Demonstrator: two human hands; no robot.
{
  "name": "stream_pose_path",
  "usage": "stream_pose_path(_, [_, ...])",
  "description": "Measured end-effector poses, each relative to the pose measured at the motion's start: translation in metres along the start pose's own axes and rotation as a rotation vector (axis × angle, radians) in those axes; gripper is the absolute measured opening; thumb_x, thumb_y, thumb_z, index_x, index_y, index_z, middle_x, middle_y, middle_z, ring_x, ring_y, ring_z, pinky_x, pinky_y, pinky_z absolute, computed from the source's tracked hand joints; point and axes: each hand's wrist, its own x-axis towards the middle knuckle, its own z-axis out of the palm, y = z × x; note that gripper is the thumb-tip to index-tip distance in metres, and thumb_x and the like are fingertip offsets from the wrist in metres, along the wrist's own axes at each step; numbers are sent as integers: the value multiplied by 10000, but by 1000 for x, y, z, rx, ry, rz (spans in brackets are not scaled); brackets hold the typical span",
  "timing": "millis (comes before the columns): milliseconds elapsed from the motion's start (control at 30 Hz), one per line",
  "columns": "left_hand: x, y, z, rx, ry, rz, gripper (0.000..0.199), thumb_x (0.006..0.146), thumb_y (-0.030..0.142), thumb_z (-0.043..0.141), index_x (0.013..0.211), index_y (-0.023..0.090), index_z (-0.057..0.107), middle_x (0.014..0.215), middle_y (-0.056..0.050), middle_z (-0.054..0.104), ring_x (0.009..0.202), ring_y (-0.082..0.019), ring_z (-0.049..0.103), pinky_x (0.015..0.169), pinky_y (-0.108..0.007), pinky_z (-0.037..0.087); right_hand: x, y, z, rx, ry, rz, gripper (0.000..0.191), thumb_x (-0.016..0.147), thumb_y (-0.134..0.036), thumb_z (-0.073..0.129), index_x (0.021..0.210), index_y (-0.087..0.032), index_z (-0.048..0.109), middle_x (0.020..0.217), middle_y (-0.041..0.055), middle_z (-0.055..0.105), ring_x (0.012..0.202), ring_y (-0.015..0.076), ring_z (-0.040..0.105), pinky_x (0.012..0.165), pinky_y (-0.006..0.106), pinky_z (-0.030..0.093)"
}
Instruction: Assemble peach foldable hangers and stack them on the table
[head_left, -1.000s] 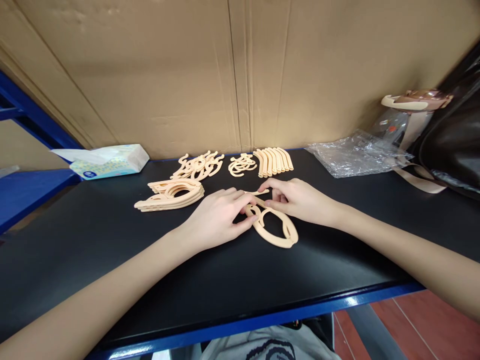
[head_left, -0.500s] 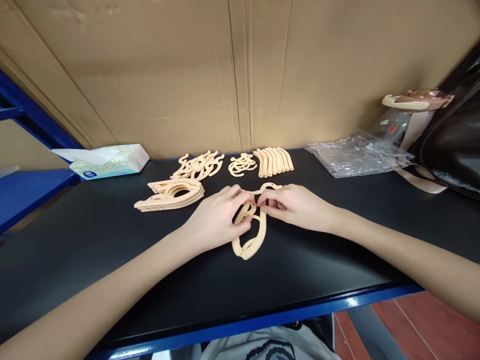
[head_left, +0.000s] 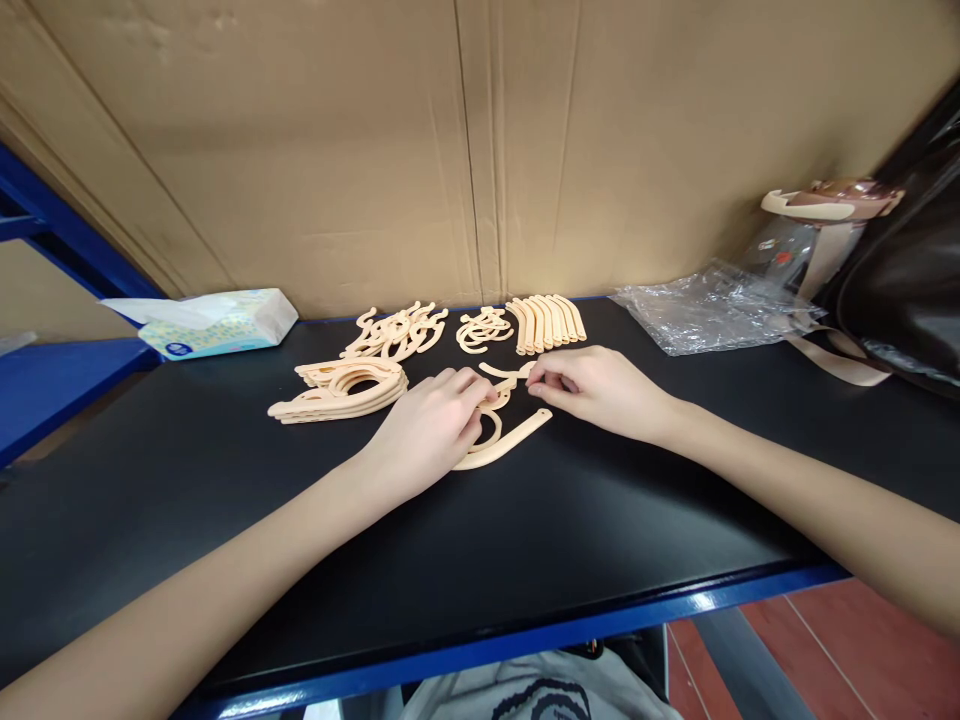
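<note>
Fingers of my left hand (head_left: 442, 420) are closed on a beige plastic hanger (head_left: 510, 443), whose long curved arm points to the right over the black table. Just right of it, my right hand (head_left: 581, 388) pinches a small curved beige hook piece (head_left: 499, 371) near the hanger's top. Whether the two parts touch is hard to make out behind the fingers. Left of my left hand lies a stack of beige hangers (head_left: 341, 392). Farther back are a pile of beige hooked parts (head_left: 397, 330), small curved pieces (head_left: 484, 328) and a row of curved bars (head_left: 546, 323).
A tissue pack (head_left: 225, 325) sits at the back left. Clear plastic wrap (head_left: 705, 305) and a bottle with a strap (head_left: 832, 200) are at the back right, beside a dark bag (head_left: 911, 260). Brown cardboard (head_left: 337, 150) stands behind the black table (head_left: 450, 570).
The hanger has turned, so its long arm now points right instead of toward me. My right hand has moved slightly up and right, with the hook piece turned.
</note>
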Motion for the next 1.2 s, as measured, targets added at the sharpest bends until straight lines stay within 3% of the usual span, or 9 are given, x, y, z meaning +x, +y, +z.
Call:
stream_pose_path(167, [0, -1, 0, 18, -2, 1, 279, 889, 53, 385, 1045, 165, 587, 1038, -56, 637, 935, -225, 589, 765, -359, 475, 3, 9, -3, -206, 0, 92, 199, 913, -269, 526, 1019, -202, 681, 793, 19, 663, 708, 161, 580, 588, 250, 338])
stream_pose_path(367, [-1, -4, 1, 51, -2, 5, 321, 870, 17, 365, 1044, 176, 584, 1026, -56, 639, 920, -218, 597, 727, -334, 462, 1, 2, -7, -234, -50, 143, 367, 927, -367, 497, 647, -190, 656, 599, 8, 616, 565, 148, 545, 514, 263, 291])
stream_pose_path(567, [0, -2, -1, 70, -21, 24, 341, 837, -2, 370, 1052, 158, 580, 1044, -65, 645, 932, -221, 605, 740, -334, 473, 1, 6, -9, -332, -1, 212, 247, 924, -319, 497, 976, -214, 714, 713, 27, 682, 626, 173, 585, 536, 270, 293])
stream_pose_path(667, [0, 1, -3, 66, -12, 21, 256, 901, 76, 388, 1048, 149, 584, 1037, -71, 647, 922, -225, 613, 726, -335, 477, 1, 6, -9, -357, -28, 203, 271, 919, -315, 503, 815, -194, 721, 669, 41, 664, 591, 173, 570, 519, 276, 263])
stream_pose_path(767, [0, 3, -3, 54, 6, 10, 205, 953, 179, 399, 1026, 152, 589, 1015, -69, 654, 886, -220, 621, 700, -330, 477, 0, 0, -11, -367, -33, 205, 409, 928, -357, 490, 596, -179, 647, 585, 41, 609, 553, 161, 539, 510, 277, 249])
stream_pose_path(867, [0, 4, -2, 38, 25, 7, 182, 953, 239, 443, 1027, 156, 586, 1034, -72, 654, 903, -234, 618, 710, -345, 484, -1, -5, -13, -296, -41, 199, 468, 933, -378, 476, 520, -184, 579, 528, 13, 561, 511, 133, 490, 503, 265, 259])
stream_pose_path(1033, [0, 6, -3, -54, 48, 51, 168, 948, 238, 470, 1068, 172, 569, 1118, -57, 623, 992, -210, 582, 825, -342, 487, -2, -2, -11, -136, -94, 17, 173, 886, -216, 526, 802, -213, 677, 700, -23, 643, 619, 123, 548, 554, 242, 320])
stream_pose_path(1200, [-1, 7, -4, -208, -2, 191, 141, 940, 256, 505, 1023, 193, 599, 1177, -47, 601, 1090, -217, 534, 957, -390, 426, -3, 3, -10, -148, -150, -82, 311, 881, -100, 471, 1036, -219, 714, 931, 27, 639, 774, 149, 601, 642, 253, 380])
